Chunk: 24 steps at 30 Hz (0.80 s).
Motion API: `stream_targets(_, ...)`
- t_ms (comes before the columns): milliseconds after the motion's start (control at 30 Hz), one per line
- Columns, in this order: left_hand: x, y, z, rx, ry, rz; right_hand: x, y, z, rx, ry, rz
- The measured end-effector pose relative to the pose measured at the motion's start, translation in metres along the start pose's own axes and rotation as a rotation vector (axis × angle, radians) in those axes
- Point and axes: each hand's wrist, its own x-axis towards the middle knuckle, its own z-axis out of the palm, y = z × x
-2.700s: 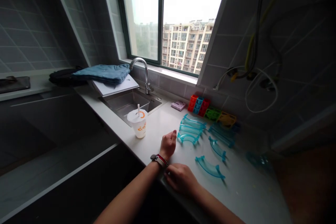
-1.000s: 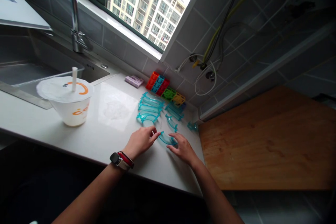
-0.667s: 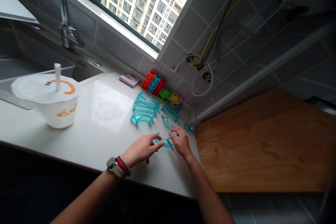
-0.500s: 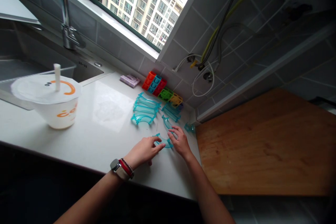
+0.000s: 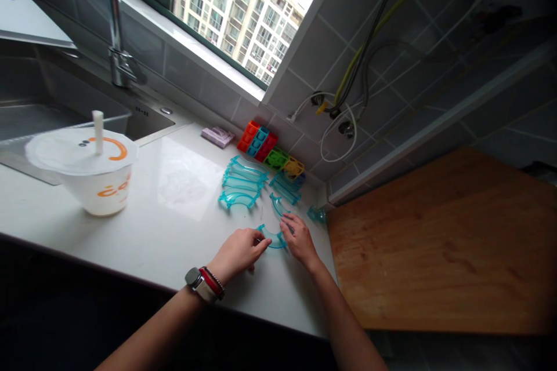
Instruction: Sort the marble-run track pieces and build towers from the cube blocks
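Note:
A curved clear-blue track piece lies on the white counter between my hands. My left hand, with a watch at the wrist, pinches its left end with the fingertips. My right hand rests fingers-down on its right end. A second curved piece lies just beyond my right hand. Further back sits a stack of the same blue curves. Coloured blocks line the wall behind them.
A white lidded cup with a straw stands at the left, near the sink and tap. A wooden board adjoins the counter on the right. A small purple item and loose hoses are by the wall.
The view swung down and right from the sink area to the counter. Both hands moved from the counter edge to the curved blue piece and have held its two ends since.

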Motion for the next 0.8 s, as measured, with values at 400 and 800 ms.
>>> stream_targets(400, -0.003, -0.004, -0.018, 0.083, 0.055, 0.024, 0.002, 0.007, 0.001, 0.013, 0.009, 0.007)
stream_targets(800, -0.005, -0.004, -0.034, 0.018, 0.22, 0.085, 0.004, 0.016, 0.014, 0.049, 0.044, -0.004)
